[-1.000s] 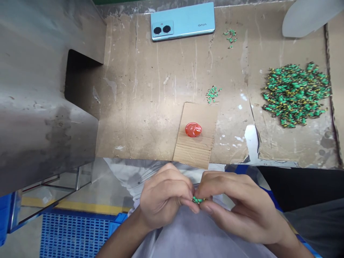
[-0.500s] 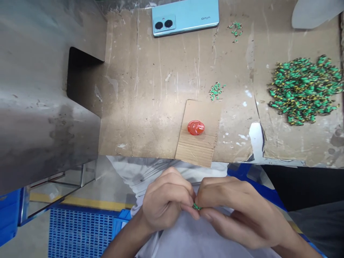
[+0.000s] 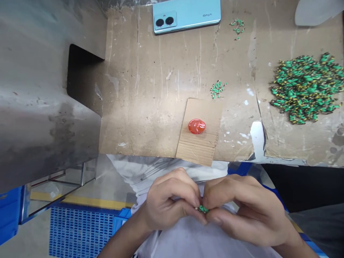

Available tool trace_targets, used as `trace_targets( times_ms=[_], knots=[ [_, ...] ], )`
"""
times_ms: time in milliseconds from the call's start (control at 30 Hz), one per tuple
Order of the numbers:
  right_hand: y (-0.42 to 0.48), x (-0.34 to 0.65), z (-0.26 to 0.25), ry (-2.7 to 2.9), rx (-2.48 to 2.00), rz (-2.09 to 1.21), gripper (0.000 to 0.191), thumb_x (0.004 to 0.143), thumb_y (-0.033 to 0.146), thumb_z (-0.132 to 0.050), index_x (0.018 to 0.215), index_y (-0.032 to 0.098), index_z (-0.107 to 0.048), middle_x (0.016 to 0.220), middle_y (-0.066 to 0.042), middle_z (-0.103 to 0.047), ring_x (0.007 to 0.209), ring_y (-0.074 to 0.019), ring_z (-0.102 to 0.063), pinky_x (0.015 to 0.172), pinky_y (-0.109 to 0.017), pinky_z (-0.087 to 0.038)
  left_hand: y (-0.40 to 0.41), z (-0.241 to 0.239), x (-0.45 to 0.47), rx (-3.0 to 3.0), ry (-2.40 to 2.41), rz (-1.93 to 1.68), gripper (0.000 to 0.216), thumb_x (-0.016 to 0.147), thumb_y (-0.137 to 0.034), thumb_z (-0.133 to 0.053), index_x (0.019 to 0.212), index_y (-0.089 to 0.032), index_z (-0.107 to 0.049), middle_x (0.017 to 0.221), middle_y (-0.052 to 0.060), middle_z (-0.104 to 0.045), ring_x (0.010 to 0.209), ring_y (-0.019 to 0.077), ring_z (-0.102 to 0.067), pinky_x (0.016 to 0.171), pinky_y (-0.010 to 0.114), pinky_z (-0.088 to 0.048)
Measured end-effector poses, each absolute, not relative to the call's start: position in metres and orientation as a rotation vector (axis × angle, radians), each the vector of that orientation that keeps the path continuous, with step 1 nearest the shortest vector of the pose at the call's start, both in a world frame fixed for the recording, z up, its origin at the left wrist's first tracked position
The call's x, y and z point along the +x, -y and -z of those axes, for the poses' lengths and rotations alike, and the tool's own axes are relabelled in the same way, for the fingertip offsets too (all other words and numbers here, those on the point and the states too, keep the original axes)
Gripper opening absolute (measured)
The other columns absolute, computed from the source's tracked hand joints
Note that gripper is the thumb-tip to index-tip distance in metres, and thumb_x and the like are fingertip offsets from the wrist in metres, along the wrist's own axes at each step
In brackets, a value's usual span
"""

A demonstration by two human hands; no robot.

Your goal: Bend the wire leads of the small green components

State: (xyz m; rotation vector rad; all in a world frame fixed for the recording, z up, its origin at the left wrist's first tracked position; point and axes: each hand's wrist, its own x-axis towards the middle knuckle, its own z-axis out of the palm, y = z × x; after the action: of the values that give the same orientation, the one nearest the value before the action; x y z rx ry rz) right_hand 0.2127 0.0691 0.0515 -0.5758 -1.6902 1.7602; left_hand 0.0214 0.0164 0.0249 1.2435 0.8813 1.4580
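My left hand [image 3: 169, 204] and my right hand [image 3: 242, 208] meet fingertip to fingertip over my lap, below the table's near edge. Both are curled in a pinch on one small green part [image 3: 203, 209] held between them. On the table above, a red blob [image 3: 196, 126] sits on a loose cardboard strip [image 3: 200, 145]. A big heap of green and yellow parts [image 3: 306, 87] lies far right. Two small clusters of green parts [image 3: 218, 89] lie nearer the middle, the farther cluster [image 3: 237, 25] by the phone.
A light blue phone [image 3: 186, 16] lies face down at the table's far edge. A grey metal housing [image 3: 40, 89] fills the left side. The tabletop is covered in worn cardboard [image 3: 150, 89]. A blue crate [image 3: 80, 233] stands on the floor, lower left.
Both hands stay pinched on the green part and have drifted slightly right and down in the view; the camera has tilted, shifting the table up and right.
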Motion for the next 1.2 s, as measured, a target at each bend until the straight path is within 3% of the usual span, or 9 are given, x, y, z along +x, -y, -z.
trace_targets(
  times_ms=[333, 533, 667, 1033, 1200],
  knots=[
    [-0.069, 0.210, -0.053, 1.754, -0.583, -1.742, 0.020, 0.118, 0.032, -0.056, 0.104, 0.022, -0.066, 0.079, 0.000, -0.077, 0.068, -0.0088, -0.070, 0.066, -0.016, -0.056, -0.010, -0.024, 0.016, 1.320, -0.900, -1.382, 0.023, 0.107, -0.028, -0.074, 0.090, -0.018, -0.062, 0.079, 0.001, -0.063, 0.067, 0.0113, -0.060, 0.066, 0.022, -0.052],
    [-0.066, 0.219, -0.052, 1.799, -0.551, -1.665, 0.014, 0.119, 0.026, -0.052, 0.115, 0.022, -0.064, 0.082, -0.001, -0.072, 0.072, -0.0126, -0.069, 0.069, -0.022, -0.059, -0.011, -0.026, 0.024, 1.255, -0.931, -1.441, 0.022, 0.100, -0.033, -0.085, 0.101, -0.019, -0.067, 0.080, -0.001, -0.067, 0.066, 0.0093, -0.061, 0.066, 0.019, -0.053],
    [-0.064, 0.226, -0.048, 1.860, -0.489, -1.536, 0.016, 0.116, 0.017, -0.052, 0.128, 0.019, -0.063, 0.097, -0.008, -0.076, 0.085, -0.0186, -0.074, 0.077, -0.032, -0.065, -0.010, -0.032, 0.025, 1.196, -0.994, -1.358, 0.023, 0.099, -0.038, -0.085, 0.106, -0.018, -0.075, 0.082, 0.002, -0.072, 0.067, 0.0101, -0.060, 0.061, 0.018, -0.051],
    [-0.059, 0.229, -0.042, 1.817, -0.510, -1.564, 0.029, 0.111, 0.013, -0.057, 0.138, 0.024, -0.062, 0.097, -0.008, -0.078, 0.089, -0.0231, -0.079, 0.078, -0.037, -0.067, -0.009, -0.046, 0.022, 1.226, -1.065, -1.323, 0.009, 0.097, -0.016, -0.081, 0.105, -0.015, -0.079, 0.081, 0.003, -0.073, 0.066, 0.0109, -0.064, 0.061, 0.017, -0.056],
    [-0.061, 0.223, -0.043, 1.873, -0.515, -1.514, 0.027, 0.108, 0.008, -0.058, 0.131, 0.021, -0.063, 0.096, -0.009, -0.078, 0.088, -0.0219, -0.077, 0.078, -0.036, -0.065, -0.009, -0.049, 0.025, 1.214, -1.129, -1.309, 0.016, 0.090, -0.009, -0.081, 0.105, -0.016, -0.079, 0.079, 0.002, -0.071, 0.065, 0.0097, -0.062, 0.061, 0.014, -0.055]
  ],
)
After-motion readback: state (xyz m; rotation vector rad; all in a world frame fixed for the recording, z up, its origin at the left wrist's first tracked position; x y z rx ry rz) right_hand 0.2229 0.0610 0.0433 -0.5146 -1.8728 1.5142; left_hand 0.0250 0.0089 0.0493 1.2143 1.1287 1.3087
